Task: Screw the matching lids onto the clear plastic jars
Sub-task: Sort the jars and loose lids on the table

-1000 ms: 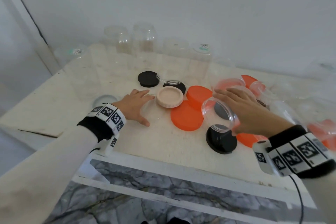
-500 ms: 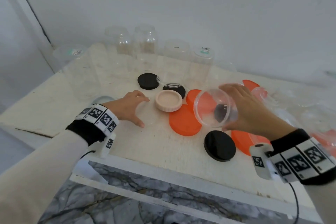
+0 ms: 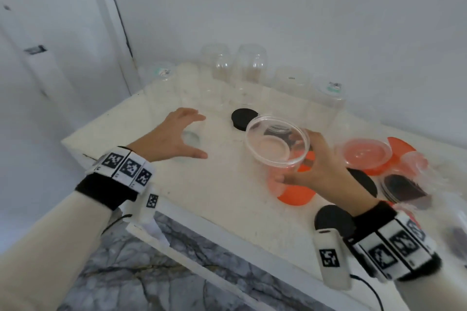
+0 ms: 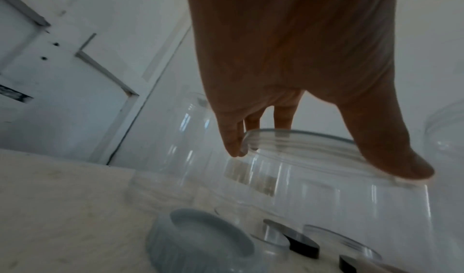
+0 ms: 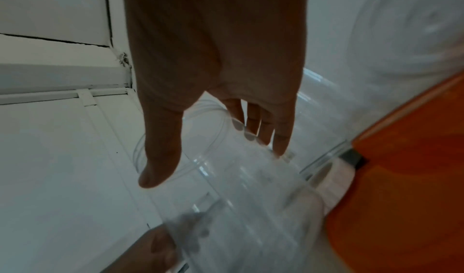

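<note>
My right hand (image 3: 293, 159) grips a wide clear jar (image 3: 278, 144) and holds it above the table, tilted with its open mouth facing me. A beige lid shows through its wall. In the right wrist view the thumb and fingers (image 5: 263, 134) wrap around this jar (image 5: 238, 188). My left hand (image 3: 194, 135) reaches down at the left. In the left wrist view this hand (image 4: 323, 158) has its fingers and thumb curled on the rim of a second clear jar (image 4: 314, 188). A grey lid (image 4: 200, 237) lies beside that jar's base.
Black lids (image 3: 243, 118) (image 3: 333, 219) and orange lids (image 3: 294, 194) (image 3: 399, 149) lie across the white table (image 3: 214, 197). Several empty clear jars (image 3: 250, 65) stand along the back wall. More jars (image 3: 364, 154) lie at the right. The table's front edge runs near my wrists.
My right hand has lifted its clear jar and carried it left, turning the mouth toward me. My left hand has moved left, next to the grey lid.
</note>
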### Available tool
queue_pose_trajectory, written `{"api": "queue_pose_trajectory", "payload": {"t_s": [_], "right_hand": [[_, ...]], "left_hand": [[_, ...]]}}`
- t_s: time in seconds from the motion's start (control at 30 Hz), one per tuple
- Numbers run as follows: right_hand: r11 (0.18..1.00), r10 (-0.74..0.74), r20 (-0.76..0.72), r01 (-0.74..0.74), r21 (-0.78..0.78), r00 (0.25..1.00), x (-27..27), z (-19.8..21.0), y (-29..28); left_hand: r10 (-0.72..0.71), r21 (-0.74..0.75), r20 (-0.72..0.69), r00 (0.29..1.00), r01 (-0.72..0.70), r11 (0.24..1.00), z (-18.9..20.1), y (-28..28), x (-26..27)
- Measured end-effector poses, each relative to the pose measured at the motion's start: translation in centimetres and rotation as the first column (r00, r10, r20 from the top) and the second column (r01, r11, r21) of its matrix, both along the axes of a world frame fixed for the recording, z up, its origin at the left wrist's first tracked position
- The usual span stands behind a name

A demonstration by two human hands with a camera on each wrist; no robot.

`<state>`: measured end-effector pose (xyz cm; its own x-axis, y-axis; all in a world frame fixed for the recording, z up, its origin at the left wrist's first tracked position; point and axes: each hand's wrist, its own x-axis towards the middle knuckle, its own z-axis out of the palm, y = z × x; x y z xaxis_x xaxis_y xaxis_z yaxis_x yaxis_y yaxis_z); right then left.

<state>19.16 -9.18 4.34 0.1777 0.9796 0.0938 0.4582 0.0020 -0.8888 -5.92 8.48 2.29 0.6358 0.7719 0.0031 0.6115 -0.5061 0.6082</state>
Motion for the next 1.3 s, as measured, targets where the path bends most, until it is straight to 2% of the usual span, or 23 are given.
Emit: {"api": "queue_pose_trajectory", "payload": {"t_s": [0.17,0.3,0.47,0.63,0.77,1.2,1.3], "right_hand": [[0.997,0.074,-0.011,-0.074,-0.026,0.997,-1.3,-2.4,2.3],[0.987,0.132,-0.002,-0.132,-0.094,0.991,-1.9,-3.7,3.7],[0.982,0.109,-0.073,-0.119,-0.148,0.991,-1.9,-4.3,4.6],[0.981,0.117,-0.102,-0.131,-0.141,0.988,-1.7,-4.9,4.7],[0.985,0.125,-0.066,-0.132,-0.111,0.99,-1.8,-4.7,4.8],[0.983,0.122,-0.054,-0.128,-0.128,0.991,-1.6,-5.2,4.8],[0.964,0.192,-0.02,-0.192,-0.181,0.981,-1.5,-4.3,4.6]], "left_hand": [[0.099,-0.005,0.212,0.972,-0.1,0.995,0.9,-1.3,-2.1],[0.131,0.029,0.244,0.961,-0.142,0.989,1.0,-2.3,-2.7],[0.093,0.042,0.287,0.953,-0.11,0.993,1.5,-3.5,-2.0],[-0.027,0.084,0.279,0.96,0.004,0.996,1.7,-4.7,0.5],[-0.094,0.095,0.202,0.975,0.076,0.993,1.3,-5.0,2.9],[-0.15,0.077,0.196,0.969,0.137,0.988,0.0,-4.8,4.1],[-0.141,0.024,0.24,0.961,0.139,0.99,-0.3,-4.7,4.2]]}}
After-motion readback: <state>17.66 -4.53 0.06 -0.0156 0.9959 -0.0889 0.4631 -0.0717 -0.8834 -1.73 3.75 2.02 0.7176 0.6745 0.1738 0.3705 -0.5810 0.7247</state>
